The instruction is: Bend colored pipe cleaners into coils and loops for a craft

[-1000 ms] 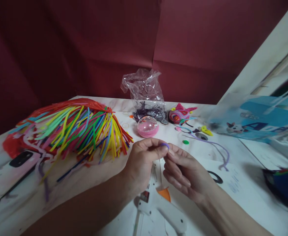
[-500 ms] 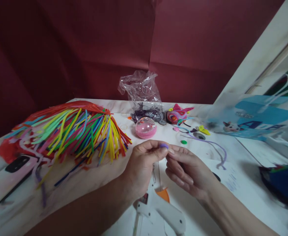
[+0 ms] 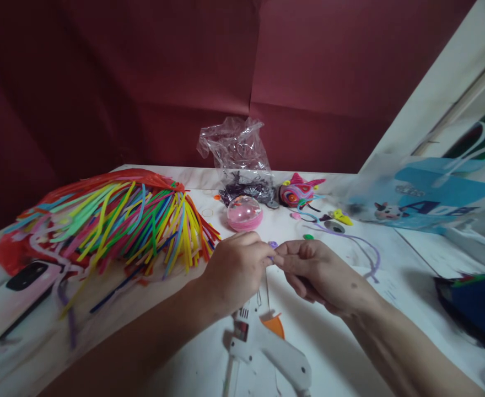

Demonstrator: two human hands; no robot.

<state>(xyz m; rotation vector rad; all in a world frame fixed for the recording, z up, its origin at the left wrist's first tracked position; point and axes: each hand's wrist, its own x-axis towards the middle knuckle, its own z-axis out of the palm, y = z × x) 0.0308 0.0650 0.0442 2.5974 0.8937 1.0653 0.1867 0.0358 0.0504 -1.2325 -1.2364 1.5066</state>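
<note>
1. Here we are, over the middle of the worktop (image 3: 203, 196): a small purple piece (image 3: 273, 244) is up in the air, right where the two hands meet, on the near side of the clear-topped pink ball (image 3: 244, 214).

2. The left hand (image 3: 240, 270) is closed to a narrow pinch on it, back of the hand uppermost, its thumb mostly hidden. The right hand (image 3: 321, 270) comes in with thumb and forefinger pinched at the same spot, its other fingers loosely curled.

3. This looks like fine shaping or winding work, and the way to do it well is lightly: one pinch keeps the rounded part steady, the other feeds or turns in small, even moves. Too hard a squeeze could flatten it; too slack a grip might let it spring open.

4. Which way does it point? The rounded end shows on the far side, beyond the fingertips, and a short purple bit runs back towards the person between them. So the visible part lies roughly away from the person; the fingers cover too much to tell its full long axis.

5. Below the hands lies the white glue gun (image 3: 284, 353), apart from the piece, its handle slanting down to the right.
</note>
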